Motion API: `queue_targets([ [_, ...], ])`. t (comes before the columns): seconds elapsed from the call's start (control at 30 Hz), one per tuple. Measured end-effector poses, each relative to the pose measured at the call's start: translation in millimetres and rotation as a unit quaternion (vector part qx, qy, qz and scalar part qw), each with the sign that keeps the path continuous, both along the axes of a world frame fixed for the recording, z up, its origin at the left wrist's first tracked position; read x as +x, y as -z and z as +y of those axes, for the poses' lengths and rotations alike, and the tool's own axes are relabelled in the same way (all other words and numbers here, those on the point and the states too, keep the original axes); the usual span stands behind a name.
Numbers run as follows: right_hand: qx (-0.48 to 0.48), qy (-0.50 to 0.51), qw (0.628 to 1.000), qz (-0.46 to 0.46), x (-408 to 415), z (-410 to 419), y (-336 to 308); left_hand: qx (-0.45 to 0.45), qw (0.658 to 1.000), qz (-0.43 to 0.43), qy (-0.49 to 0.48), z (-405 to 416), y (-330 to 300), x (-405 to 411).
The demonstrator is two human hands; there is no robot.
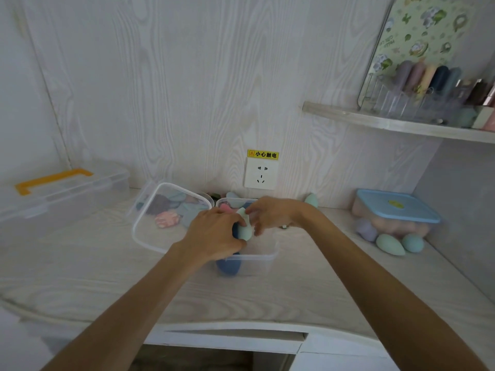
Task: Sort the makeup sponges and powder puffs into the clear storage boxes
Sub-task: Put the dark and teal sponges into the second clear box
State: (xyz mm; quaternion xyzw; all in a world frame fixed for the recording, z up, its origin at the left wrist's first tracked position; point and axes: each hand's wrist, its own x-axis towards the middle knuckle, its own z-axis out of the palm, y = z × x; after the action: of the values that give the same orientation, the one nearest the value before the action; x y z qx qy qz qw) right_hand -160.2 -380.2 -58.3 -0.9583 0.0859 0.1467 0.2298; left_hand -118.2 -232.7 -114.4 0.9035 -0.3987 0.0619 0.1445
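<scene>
Head view: both hands meet over the nearer of two clear boxes at the middle of the desk.
Sponge in hand: a pale mint makeup sponge [245, 227], egg-shaped, sits between the two hands just above the open clear box [263, 257].
How it will handle: judged light, soft and springy, not fragile; it should squash under pressure and spring back, and its matte skin looks unlikely to slip.
Where to take hold: around the fat belly with thumb and fingertips, lightly (a hard squeeze would only deform it).
Left hand [214, 235]: fingers curl down around the lower part of the sponge, gripping it; whether they also hold the dark blue sponge [227, 266] beneath, I cannot tell.
Right hand [270, 214]: fingers bent and a little spread, the tips pinching the sponge's upper end.
Box contents: a pink sponge [226, 208] shows behind the left hand, and the dark blue one lies against the near wall.
Second box: a tilted clear container [150, 236] touching the first on its left holds flat powder puffs [167, 219] in grey, teal and a coral print.
Still to sort: teal and lilac sponges [389, 243] lie loose beside a blue-lidded box [396, 210] at the right; one more mint sponge [312, 200] stands by the wall.
Further out: an orange-handled case [61, 191] at the left, a wall socket [261, 174] behind.
</scene>
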Motion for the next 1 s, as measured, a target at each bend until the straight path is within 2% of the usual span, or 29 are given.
queue_targets([
  [0.07, 0.079, 0.033, 0.992, -0.091, -5, -16, -7, 0.004, 1.000, 0.015, -0.003, 1, 1, 1],
  [0.1, 0.111, 0.082, 0.978, -0.155, -6, -28, -7, 0.006, 1.000, 0.020, -0.004, 1, 0, 1],
  [0.17, 0.070, 0.238, 0.930, -0.270, -1, -62, 7, 0.010, 1.000, 0.025, -0.002, 1, 0, 1],
  [0.23, -0.018, 0.360, 0.894, -0.266, 4, -93, 31, 0.009, 1.000, 0.021, 0.004, 0, 1, 1],
  [0.33, -0.074, 0.388, 0.898, -0.196, 9, -116, 57, 0.004, 1.000, 0.024, 0.007, 1, 2, 2],
  [0.57, -0.049, 0.363, 0.911, -0.188, 18, -119, 51, -0.001, 0.999, 0.033, 0.004, 2, 4, 3],
  [0.63, -0.029, 0.312, 0.921, -0.232, 16, -104, 30, -0.002, 0.999, 0.033, 0.004, 1, 5, 4],
  [0.73, -0.005, 0.183, 0.917, -0.353, -5, -53, -8, 0.001, 0.999, 0.031, 0.005, -1, 4, 3],
  [0.77, -0.005, 0.142, 0.922, -0.361, -15, -34, -17, 0.002, 0.999, 0.032, 0.003, 0, 3, 2],
  [0.83, -0.019, 0.080, 0.954, -0.287, -33, -6, -23, 0.000, 0.999, 0.036, -0.002, 0, 2, 1],
  [0.9, -0.098, 0.033, 0.980, -0.173, -35, 11, -13, -0.002, 1.000, 0.029, 0.003, -1, 3, 1],
  [0.93, -0.137, 0.017, 0.981, -0.136, -32, 16, -6, -0.003, 1.000, 0.029, 0.004, -1, 4, 2],
  [1.0, -0.160, 0.009, 0.980, -0.119, -26, 22, 7, -0.006, 0.999, 0.034, 0.000, -2, 4, 1],
])
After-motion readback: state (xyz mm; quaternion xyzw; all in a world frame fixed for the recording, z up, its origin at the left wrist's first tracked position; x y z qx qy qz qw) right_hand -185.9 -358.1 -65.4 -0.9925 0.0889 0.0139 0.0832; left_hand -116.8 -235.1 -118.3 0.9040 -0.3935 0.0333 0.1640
